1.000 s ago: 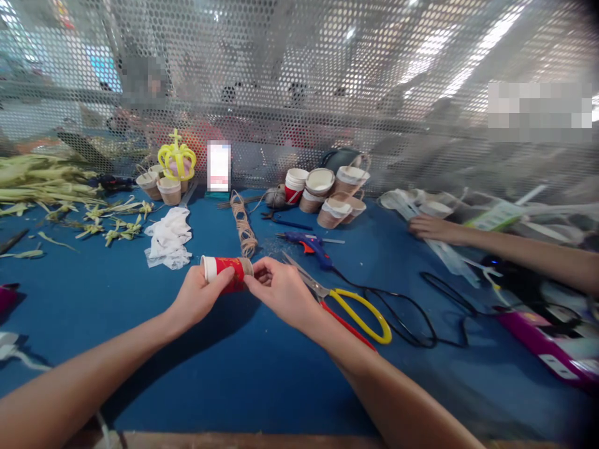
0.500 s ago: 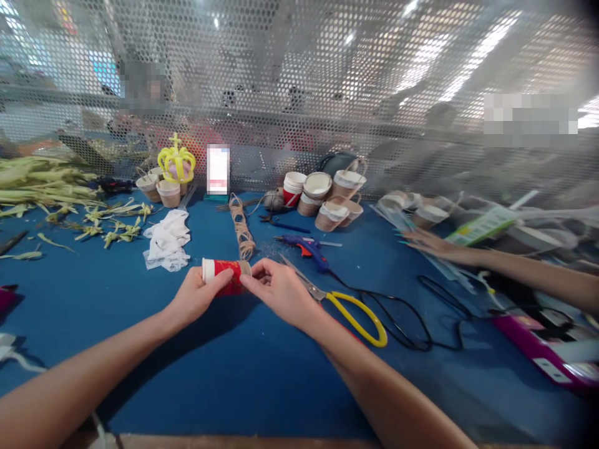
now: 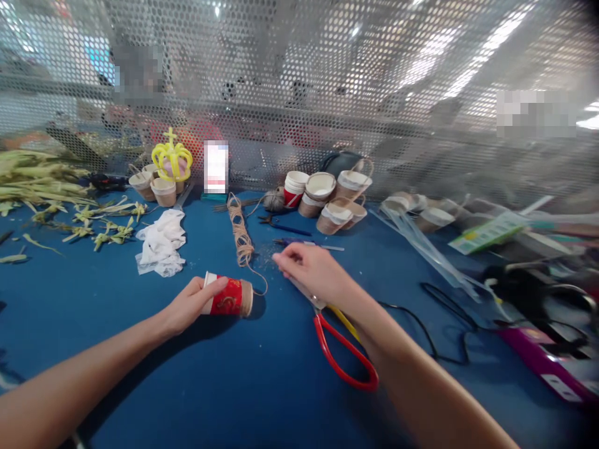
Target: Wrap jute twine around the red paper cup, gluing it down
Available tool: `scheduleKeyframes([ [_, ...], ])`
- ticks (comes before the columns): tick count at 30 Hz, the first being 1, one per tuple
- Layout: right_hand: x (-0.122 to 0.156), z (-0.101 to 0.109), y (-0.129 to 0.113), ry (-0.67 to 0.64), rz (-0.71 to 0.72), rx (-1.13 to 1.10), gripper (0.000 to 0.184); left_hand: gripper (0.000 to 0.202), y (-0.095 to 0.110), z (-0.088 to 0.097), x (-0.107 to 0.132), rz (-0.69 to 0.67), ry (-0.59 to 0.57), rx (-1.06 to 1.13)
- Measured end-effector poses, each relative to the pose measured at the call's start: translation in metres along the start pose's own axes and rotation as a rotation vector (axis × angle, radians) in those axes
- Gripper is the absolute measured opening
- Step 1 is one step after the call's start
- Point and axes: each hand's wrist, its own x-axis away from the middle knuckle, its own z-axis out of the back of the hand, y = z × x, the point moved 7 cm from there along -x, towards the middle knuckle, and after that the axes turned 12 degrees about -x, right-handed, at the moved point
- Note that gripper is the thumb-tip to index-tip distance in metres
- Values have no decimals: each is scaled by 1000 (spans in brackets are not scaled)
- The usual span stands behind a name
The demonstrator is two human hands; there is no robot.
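Note:
A red and white paper cup [image 3: 228,295] lies on its side in my left hand [image 3: 191,305], with my thumb along its top. Twine is wound round the cup's base end, and a loose strand runs from there to the looped twine bundle [image 3: 242,240] behind. My right hand [image 3: 318,268] is apart from the cup, its fingers curled together; whether they hold anything is hidden. Below and partly under that hand lie scissors [image 3: 346,362] with red and yellow handles. Just behind its fingers, a glue gun [image 3: 290,240] is mostly covered.
Several twine-wrapped cups [image 3: 334,215] stand at the back. A crumpled white cloth [image 3: 161,242], corn husks [image 3: 42,178] and a yellow crown [image 3: 171,156] are on the left. Clear glue sticks [image 3: 428,252], a black cable [image 3: 416,318] and a purple power strip [image 3: 543,362] lie right.
My right hand has let go of the cup and moved right, over the scissors and glue gun. My left hand still holds the cup. Another person's arm at the right has gone.

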Motion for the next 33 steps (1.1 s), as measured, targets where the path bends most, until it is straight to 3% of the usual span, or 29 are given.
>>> scheduleKeyframes([
  [2, -11, 20, 19, 98, -67, 128, 27, 42, -9, 5, -2, 88, 49, 30],
  [4, -23, 28, 42, 108, -128, 215, 24, 42, -15, 8, -3, 148, 74, 36],
  [8, -44, 21, 79, 5, -183, 372, 21, 37, -13, 3, -5, 144, 19, 48],
  [12, -54, 18, 94, -97, -188, 451, 17, 32, -4, -1, -2, 130, -21, 8],
  [16, -59, 20, 98, -163, -190, 470, 14, 32, 9, -3, 0, -56, -79, -148],
  [22, -57, 19, 108, -171, -203, 389, 37, 28, 27, -10, 4, -301, -171, -503],
  [25, -52, 18, 110, -141, -212, 292, 36, 28, 30, -14, 6, -363, -223, -608],
  [30, -41, 20, 110, -40, -258, 96, 32, 26, 17, -12, 5, -213, -271, -457],
  [33, -36, 20, 110, 39, -292, -25, 32, 42, 6, -2, 0, -48, -155, -290],
])
